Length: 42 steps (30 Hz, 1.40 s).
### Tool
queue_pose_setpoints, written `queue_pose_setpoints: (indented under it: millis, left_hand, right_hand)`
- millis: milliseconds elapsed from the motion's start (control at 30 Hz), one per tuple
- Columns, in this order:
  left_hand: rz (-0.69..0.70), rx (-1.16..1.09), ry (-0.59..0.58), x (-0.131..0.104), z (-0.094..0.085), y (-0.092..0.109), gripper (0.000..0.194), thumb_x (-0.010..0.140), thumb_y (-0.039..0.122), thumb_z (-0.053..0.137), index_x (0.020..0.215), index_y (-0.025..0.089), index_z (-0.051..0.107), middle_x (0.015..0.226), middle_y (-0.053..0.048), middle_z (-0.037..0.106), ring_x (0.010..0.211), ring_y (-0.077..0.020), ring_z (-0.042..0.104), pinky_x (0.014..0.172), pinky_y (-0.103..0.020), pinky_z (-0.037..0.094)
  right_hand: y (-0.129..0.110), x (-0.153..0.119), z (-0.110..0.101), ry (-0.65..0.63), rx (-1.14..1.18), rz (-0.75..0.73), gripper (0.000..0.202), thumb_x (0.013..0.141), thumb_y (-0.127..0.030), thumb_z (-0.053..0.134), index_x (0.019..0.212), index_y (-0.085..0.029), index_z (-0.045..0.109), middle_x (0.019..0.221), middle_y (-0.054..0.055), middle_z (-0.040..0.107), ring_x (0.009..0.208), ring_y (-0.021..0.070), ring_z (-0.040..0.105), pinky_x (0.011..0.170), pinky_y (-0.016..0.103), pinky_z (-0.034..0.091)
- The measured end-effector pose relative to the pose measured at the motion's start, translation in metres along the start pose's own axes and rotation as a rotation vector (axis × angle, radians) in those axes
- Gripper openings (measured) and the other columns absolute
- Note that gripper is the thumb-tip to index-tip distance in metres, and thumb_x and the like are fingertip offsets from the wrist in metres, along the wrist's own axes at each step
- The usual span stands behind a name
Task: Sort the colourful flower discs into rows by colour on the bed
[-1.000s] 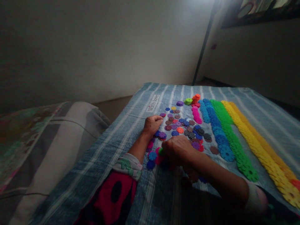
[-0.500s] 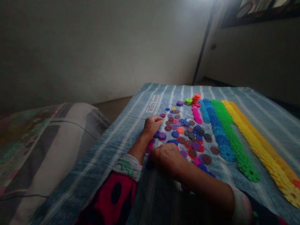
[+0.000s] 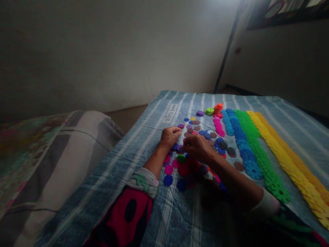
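My left hand (image 3: 171,138) rests at the left edge of a loose pile of mixed plastic flower discs (image 3: 183,168). Its fingers are pressed together, and whatever they may hold is hidden. Above the middle of the pile is my right hand (image 3: 198,148), curled, with its fingertips near the purple and blue discs; I cannot make out anything in its grip. Brown, purple, pink, red and blue discs lie around and beneath both hands. A pink disc (image 3: 169,169) and a blue disc (image 3: 168,180) lie apart at the pile's near left.
To the right, overlapping discs form long rows: blue (image 3: 241,144), green (image 3: 253,147) and yellow (image 3: 282,156). A short pink row (image 3: 219,127), an orange stack (image 3: 218,108) and a lime disc stack (image 3: 209,111) stand farther back. Striped cloth (image 3: 123,178) covers the bed; bedding (image 3: 84,137) lies left.
My right hand has moved away from me, from the pile's near left edge to its middle, uncovering pink and blue discs. My left hand stays almost in place. The view has shifted slightly.
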State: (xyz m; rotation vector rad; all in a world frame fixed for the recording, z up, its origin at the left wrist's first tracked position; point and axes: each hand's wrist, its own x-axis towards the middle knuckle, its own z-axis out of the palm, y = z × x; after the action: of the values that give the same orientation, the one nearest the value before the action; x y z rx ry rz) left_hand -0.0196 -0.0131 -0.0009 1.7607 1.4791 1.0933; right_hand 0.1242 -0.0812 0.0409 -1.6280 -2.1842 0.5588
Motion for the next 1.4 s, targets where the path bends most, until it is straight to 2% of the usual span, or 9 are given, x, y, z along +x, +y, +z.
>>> queue_pose_setpoints:
  millis: [133,300,400,600,767,933,1067,1233,1400]
  left_hand:
    - [-0.003,-0.004,0.002,0.0,0.0,0.0,0.023,0.07,0.025,0.058,0.082,0.017,0.076,0.085,-0.003,0.075,0.088,-0.0204,0.068,0.085,-0.028,0.05]
    - [0.001,0.015,0.009,0.001,0.002,-0.003,0.022,0.071,0.025,0.058,0.083,0.018,0.075,0.087,-0.003,0.075,0.088,-0.0198,0.068,0.086,-0.029,0.05]
    - [0.003,0.016,-0.001,0.0,0.002,-0.003,0.022,0.072,0.025,0.058,0.083,0.018,0.075,0.088,-0.002,0.075,0.089,-0.0193,0.068,0.088,-0.029,0.049]
    - [0.009,0.0,0.01,0.0,0.001,-0.002,0.022,0.071,0.025,0.058,0.082,0.018,0.075,0.089,-0.004,0.075,0.09,-0.0198,0.068,0.088,-0.029,0.049]
    - [0.016,-0.006,0.001,-0.001,0.001,-0.002,0.021,0.072,0.025,0.058,0.081,0.017,0.075,0.087,-0.004,0.075,0.088,-0.0197,0.068,0.087,-0.03,0.049]
    - [0.023,-0.014,-0.001,0.0,0.002,-0.004,0.02,0.07,0.024,0.059,0.08,0.018,0.075,0.085,-0.002,0.075,0.086,-0.0194,0.068,0.086,-0.03,0.05]
    - [0.027,-0.029,-0.023,0.0,-0.001,-0.002,0.02,0.068,0.025,0.061,0.08,0.017,0.075,0.083,-0.003,0.074,0.084,-0.0194,0.067,0.084,-0.031,0.05]
    - [0.015,-0.039,-0.144,-0.002,-0.007,0.003,0.031,0.064,0.036,0.068,0.084,0.014,0.074,0.077,-0.002,0.071,0.075,-0.0183,0.064,0.074,-0.03,0.049]
    - [0.02,0.077,-0.232,-0.002,-0.012,0.008,0.045,0.055,0.041,0.075,0.093,0.016,0.074,0.078,0.0,0.068,0.077,-0.0191,0.061,0.075,-0.031,0.047]
  right_hand:
    - [0.001,0.004,0.007,0.006,-0.09,0.063,0.017,0.079,-0.026,0.061,0.088,-0.022,0.075,0.084,0.004,0.072,0.078,0.0173,0.064,0.061,0.023,0.036]
    - [0.019,0.007,-0.001,0.074,-0.08,0.168,0.025,0.085,-0.035,0.055,0.083,-0.02,0.075,0.077,0.006,0.071,0.074,0.0183,0.064,0.057,0.024,0.035]
    - [0.023,0.007,-0.003,0.117,-0.01,0.21,0.024,0.083,-0.038,0.059,0.081,-0.02,0.074,0.073,0.003,0.07,0.07,0.0167,0.063,0.055,0.023,0.035]
    - [0.014,0.008,0.004,0.115,-0.041,0.127,0.016,0.081,-0.029,0.06,0.08,-0.022,0.074,0.078,0.002,0.072,0.076,0.0166,0.065,0.058,0.022,0.036]
    - [0.017,0.01,0.008,0.158,-0.102,0.175,0.019,0.084,-0.032,0.058,0.087,-0.022,0.074,0.085,0.007,0.073,0.083,0.0223,0.066,0.06,0.026,0.036]
    - [0.025,0.007,-0.004,0.204,-0.09,0.208,0.019,0.083,-0.034,0.058,0.082,-0.022,0.074,0.081,0.006,0.072,0.079,0.0207,0.065,0.06,0.025,0.036]
    - [0.031,-0.007,-0.02,0.212,0.069,0.202,0.016,0.08,-0.03,0.06,0.073,-0.019,0.07,0.066,0.003,0.066,0.065,0.0162,0.06,0.056,0.024,0.036]
    - [0.05,-0.04,-0.036,0.241,0.276,0.159,0.021,0.076,-0.033,0.058,0.061,-0.018,0.062,0.055,0.0,0.06,0.053,0.0131,0.054,0.051,0.024,0.035]
    - [0.072,-0.07,-0.054,0.286,0.409,0.249,0.026,0.073,-0.042,0.058,0.063,-0.018,0.062,0.052,0.0,0.059,0.046,0.0122,0.051,0.047,0.024,0.036]
